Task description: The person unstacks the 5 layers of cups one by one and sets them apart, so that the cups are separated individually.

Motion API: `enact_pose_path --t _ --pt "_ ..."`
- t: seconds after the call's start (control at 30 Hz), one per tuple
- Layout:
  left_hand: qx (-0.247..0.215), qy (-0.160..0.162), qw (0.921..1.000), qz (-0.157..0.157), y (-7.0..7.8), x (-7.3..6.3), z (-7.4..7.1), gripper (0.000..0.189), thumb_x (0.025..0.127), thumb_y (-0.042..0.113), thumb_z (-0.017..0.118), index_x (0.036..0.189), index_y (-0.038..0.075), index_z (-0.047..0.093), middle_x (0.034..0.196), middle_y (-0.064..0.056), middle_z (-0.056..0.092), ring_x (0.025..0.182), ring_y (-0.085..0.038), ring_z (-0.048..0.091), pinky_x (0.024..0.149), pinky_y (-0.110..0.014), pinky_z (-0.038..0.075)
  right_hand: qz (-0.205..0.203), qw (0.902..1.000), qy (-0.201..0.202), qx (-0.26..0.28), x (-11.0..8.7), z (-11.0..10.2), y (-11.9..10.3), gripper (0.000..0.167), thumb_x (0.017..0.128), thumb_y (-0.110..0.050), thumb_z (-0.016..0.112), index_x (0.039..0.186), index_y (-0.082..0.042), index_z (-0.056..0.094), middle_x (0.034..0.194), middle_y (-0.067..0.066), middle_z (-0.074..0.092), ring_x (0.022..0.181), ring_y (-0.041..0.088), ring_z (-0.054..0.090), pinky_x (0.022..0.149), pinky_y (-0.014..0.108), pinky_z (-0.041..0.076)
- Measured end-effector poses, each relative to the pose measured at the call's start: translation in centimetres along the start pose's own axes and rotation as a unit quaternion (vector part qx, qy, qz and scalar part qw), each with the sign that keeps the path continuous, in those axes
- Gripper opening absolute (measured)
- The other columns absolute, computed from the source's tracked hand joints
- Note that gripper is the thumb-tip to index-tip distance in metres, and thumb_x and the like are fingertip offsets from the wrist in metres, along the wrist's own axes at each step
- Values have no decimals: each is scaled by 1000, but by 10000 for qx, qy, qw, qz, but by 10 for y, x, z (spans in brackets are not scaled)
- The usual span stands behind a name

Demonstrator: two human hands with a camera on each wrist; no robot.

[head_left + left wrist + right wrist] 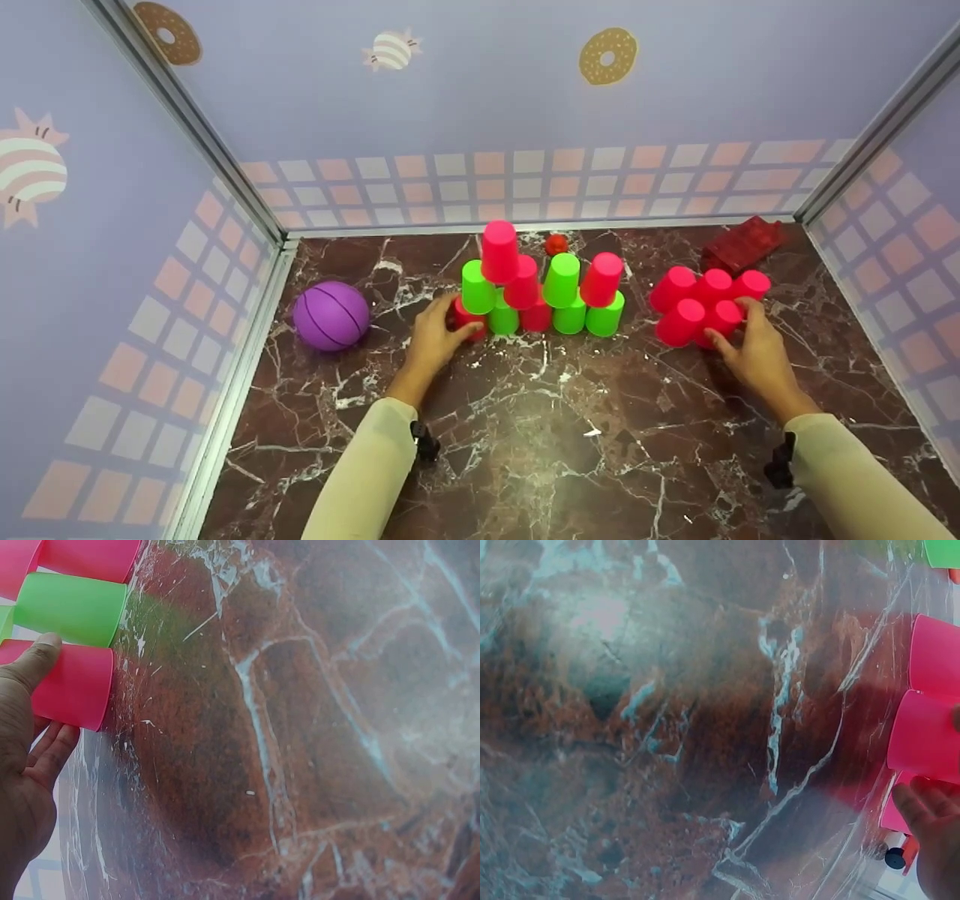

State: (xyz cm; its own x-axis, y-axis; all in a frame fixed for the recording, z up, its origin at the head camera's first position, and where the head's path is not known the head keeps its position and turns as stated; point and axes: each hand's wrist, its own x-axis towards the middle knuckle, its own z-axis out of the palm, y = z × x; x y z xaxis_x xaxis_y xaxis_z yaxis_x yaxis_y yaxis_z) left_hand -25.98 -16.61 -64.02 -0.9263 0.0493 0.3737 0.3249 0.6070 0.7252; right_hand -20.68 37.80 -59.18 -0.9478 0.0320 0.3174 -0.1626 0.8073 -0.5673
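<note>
A pyramid of pink and green cups, all upside down, stands near the back wall; a single pink cup [499, 251] sits on its third level. My left hand [436, 337] holds the pink cup [75, 686] at the left end of the bottom row, thumb on the near side and fingers around the far side. Directly above that cup is a green cup [478, 287]. To the right, my right hand [759, 364] grips the front right pink cup [722, 319] of a tight group of pink cups, its thumb and fingers on opposite sides.
A purple ball [331, 316] lies on the left of the dark marbled surface [525, 450]. Behind the pyramid is a small orange-red ball [556, 244]. A dark red object [742, 244] lies behind the pink group. Patterned walls [487, 112] enclose the back and sides.
</note>
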Motion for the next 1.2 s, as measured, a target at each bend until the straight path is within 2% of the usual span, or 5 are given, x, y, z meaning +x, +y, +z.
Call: enact_pose_path --t 0.37,0.63,0.77,1.0,1.2 --pt "159 -75 9998 -86 -12 1 4 74 86 59 90 141 13 70 124 -15 77 113 -33 76 100 -51 63 -663 9953 707 -64 9 -11 -14 61 93 -5 86 143 12 55 127 36 65 103 51 60 91 62 47" --pt "199 -19 9998 11 -21 4 8 75 86 60 89 141 14 70 125 -13 77 113 -31 76 100 -47 63 -972 9902 1000 40 29 -19 -44 62 94 -11 87 147 6 61 136 32 66 128 51 61 110 71 49" --pt "104 -152 9997 -144 6 2 -5 70 86 48 93 139 8 70 124 -20 76 114 -38 75 100 -55 62 -1018 9902 949 105 39 -20 -63 64 95 -15 88 150 4 61 140 29 67 134 50 62 112 72 49" --pt "33 -183 9998 -82 -21 4 6 75 87 59 88 143 12 69 128 -14 77 118 -31 75 104 -47 62 -1301 9879 801 263 57 -13 -96 66 96 -15 88 153 2 59 142 29 66 127 48 65 107 67 52" --pt "-51 -260 9991 -341 24 -1 -11 67 87 36 94 141 4 69 130 -21 76 121 -39 74 107 -54 61 -1541 9852 695 292 66 -4 -127 68 98 -22 87 158 -6 59 146 25 66 131 47 67 112 66 54"
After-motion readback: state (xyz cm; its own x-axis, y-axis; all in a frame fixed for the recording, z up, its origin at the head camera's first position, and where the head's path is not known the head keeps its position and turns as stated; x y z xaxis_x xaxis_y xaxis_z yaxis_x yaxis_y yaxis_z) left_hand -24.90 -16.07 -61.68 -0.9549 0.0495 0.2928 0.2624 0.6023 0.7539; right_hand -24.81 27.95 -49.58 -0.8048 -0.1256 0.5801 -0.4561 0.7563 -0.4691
